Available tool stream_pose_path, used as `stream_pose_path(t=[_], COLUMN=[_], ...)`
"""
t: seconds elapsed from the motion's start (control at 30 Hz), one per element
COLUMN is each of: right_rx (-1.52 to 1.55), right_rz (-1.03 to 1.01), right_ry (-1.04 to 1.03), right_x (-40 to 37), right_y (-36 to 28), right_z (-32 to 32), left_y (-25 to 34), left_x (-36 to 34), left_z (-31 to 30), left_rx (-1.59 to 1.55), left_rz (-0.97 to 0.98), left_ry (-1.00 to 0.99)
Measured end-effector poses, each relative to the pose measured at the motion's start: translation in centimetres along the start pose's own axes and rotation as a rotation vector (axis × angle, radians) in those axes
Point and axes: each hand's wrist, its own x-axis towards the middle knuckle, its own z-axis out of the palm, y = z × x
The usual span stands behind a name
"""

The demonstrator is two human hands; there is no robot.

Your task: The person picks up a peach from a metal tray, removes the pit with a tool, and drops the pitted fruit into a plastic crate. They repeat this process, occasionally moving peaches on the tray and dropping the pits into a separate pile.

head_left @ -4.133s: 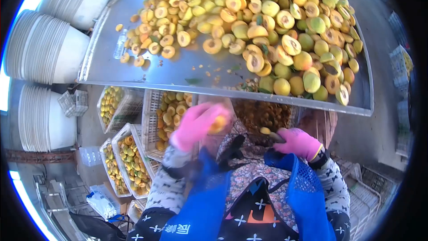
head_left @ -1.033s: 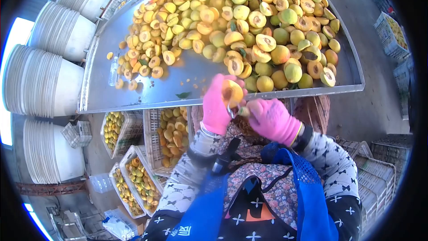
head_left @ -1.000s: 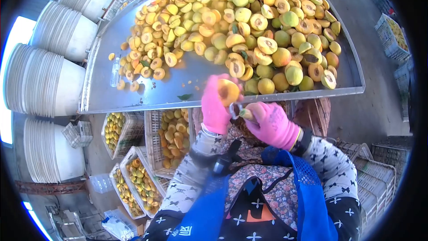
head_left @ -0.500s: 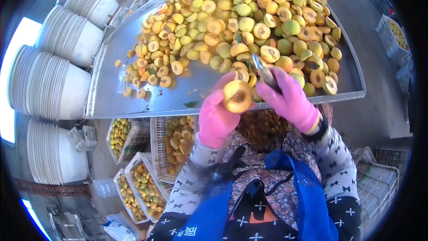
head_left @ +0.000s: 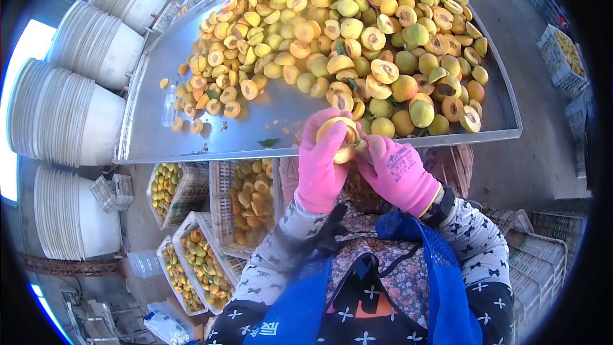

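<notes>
My left hand (head_left: 322, 160), in a pink glove, is closed around a yellow peach half (head_left: 340, 133) just past the front edge of the metal table. Beside it my right hand (head_left: 399, 172), also gloved in pink, grips a small metal hand tool (head_left: 361, 145). The tool's end meets the peach, and most of it is hidden by the fingers, so its exact kind does not show. Beyond both hands lies a heap of peaches (head_left: 357, 45), many cut in half with brown hollows or stones showing.
The metal table (head_left: 268, 153) has a raised rim. Crates of peaches (head_left: 207, 268) stand on the floor at left, with another crate (head_left: 241, 198) under the table edge. Stacked white tubs (head_left: 76, 115) line the left side. More crates (head_left: 536, 268) sit at right.
My right hand has come down and in toward the left, bringing the tool from above the heap to the peach half. My left hand has turned the peach half.
</notes>
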Motion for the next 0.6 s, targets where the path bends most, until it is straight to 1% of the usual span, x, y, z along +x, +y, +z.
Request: stream_pose_path(t=[0.03, 0.13, 0.23, 0.33, 0.37, 0.47, 0.57, 0.6], right_rx=[0.001, 0.051, 0.285, 0.443, 0.531, 0.622, 0.568, 0.603], right_rz=[-0.003, 0.048, 0.104, 0.02, 0.083, 0.092, 0.123, 0.131], right_ry=[-0.01, -0.128, -0.145, 0.003, 0.004, -0.058, -0.066, -0.11], right_x=[-0.2, -0.7, -0.9, -1.0, -0.7, -0.7, -0.8, -0.8], right_y=[0.0, -0.4, -1.1, -1.5, -1.9, -1.7, -2.2, -2.0], right_z=[0.1, 0.4, 1.3, 3.5, 3.2, 3.2, 3.0, 3.0], left_y=[-0.2, -0.7, -1.0, -1.2, -1.1, -0.8, -1.7, -1.6], left_x=[-0.1, -0.2, -0.1, 0.1, 0.2, 0.0, -0.3, -0.5], left_z=[-0.1, -0.6, -0.8, -0.6, -0.4, -0.3, -0.6, -0.6], left_rx=[0.037, 0.093, 0.152, 0.176, 0.175, 0.181, 0.395, 0.459], left_rz=[0.018, 0.055, 0.101, 0.149, 0.171, 0.132, 0.301, 0.3], left_ry=[0.003, 0.03, 0.067, 0.13, 0.147, 0.202, 0.182, 0.167])
